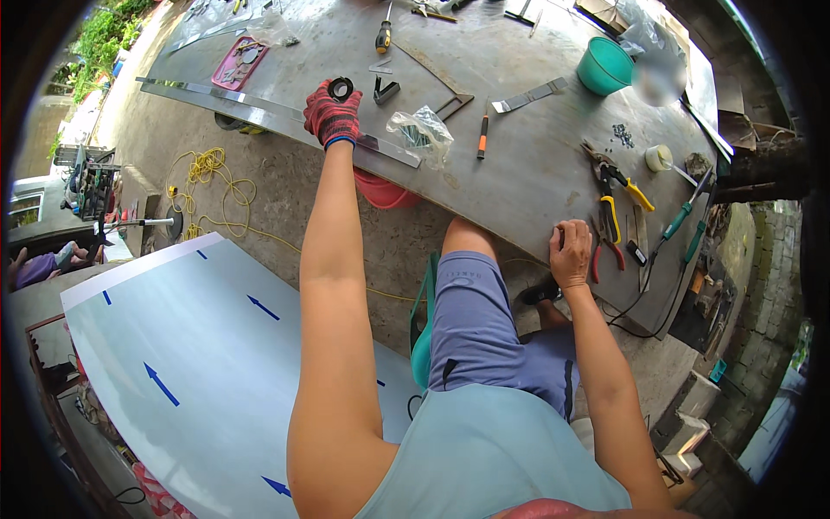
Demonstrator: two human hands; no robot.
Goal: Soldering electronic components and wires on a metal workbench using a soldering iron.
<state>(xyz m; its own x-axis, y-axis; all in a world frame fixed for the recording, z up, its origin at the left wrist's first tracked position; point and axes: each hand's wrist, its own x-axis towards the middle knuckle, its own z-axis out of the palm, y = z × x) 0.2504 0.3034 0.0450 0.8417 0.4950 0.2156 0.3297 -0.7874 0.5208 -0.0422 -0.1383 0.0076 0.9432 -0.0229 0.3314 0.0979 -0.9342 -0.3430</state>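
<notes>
My left hand (332, 117), in a red and black glove, is closed on a black roll of tape (341, 88) above the table's near edge. Under that hand a long shiny metal strip (251, 105) runs along the edge. A black angled piece (386, 90) lies just right of the glove, and a clear plastic bag (421, 134) sits further right. My bare right hand (571, 252) rests at the table edge with its fingers curled in, nothing visible in them. Close beside it are red-handled pliers (609, 251) and yellow-handled snips (638, 195).
The grey metal table (519, 173) carries a screwdriver (384, 36), a metal square (450, 86), an orange-handled tool (483, 137), a pink tray (239, 63), a green bucket (605, 66) and a soldering iron (679, 220). A large pale sheet (207, 346) lies at left; a yellow cord (207, 169) trails over the floor.
</notes>
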